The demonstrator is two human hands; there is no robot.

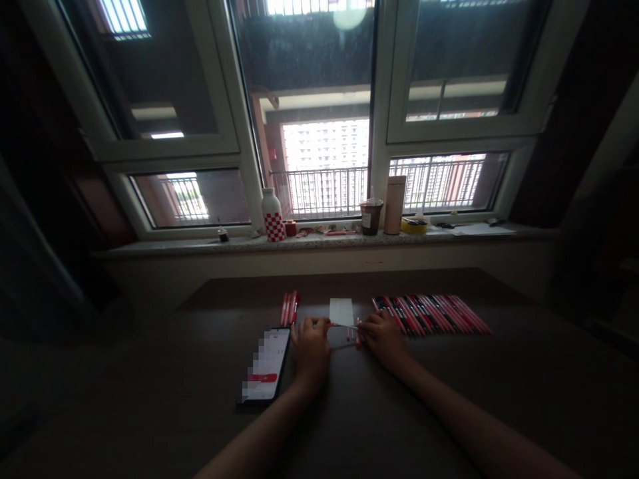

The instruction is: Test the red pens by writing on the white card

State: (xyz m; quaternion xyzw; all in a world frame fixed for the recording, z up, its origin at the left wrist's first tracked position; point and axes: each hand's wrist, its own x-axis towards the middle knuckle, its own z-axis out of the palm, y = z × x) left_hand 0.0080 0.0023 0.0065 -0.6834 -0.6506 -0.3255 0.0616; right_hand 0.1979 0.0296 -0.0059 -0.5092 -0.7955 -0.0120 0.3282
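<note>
My left hand [312,349] and my right hand [387,338] are close together over the table, fingers closed in a pinch. A thin, pale pen-like rod [344,325] spans the gap between their fingertips, with a reddish tip by the left hand. Under my right fingertips are small red-and-white pen pieces [358,341], too small to make out fully. A white paper [341,310] lies just beyond the hands. Past my right hand stretches a row of red and black pens [429,315], side by side. Several red pens [289,308] lie beyond my left hand.
A phone [267,366] with its screen lit lies left of my left hand on the dark table [200,359]. On the windowsill [319,243] stand a checkered bottle [274,216], a drink cup [370,218], a tall beige cylinder [395,206] and a yellow tape roll [414,226].
</note>
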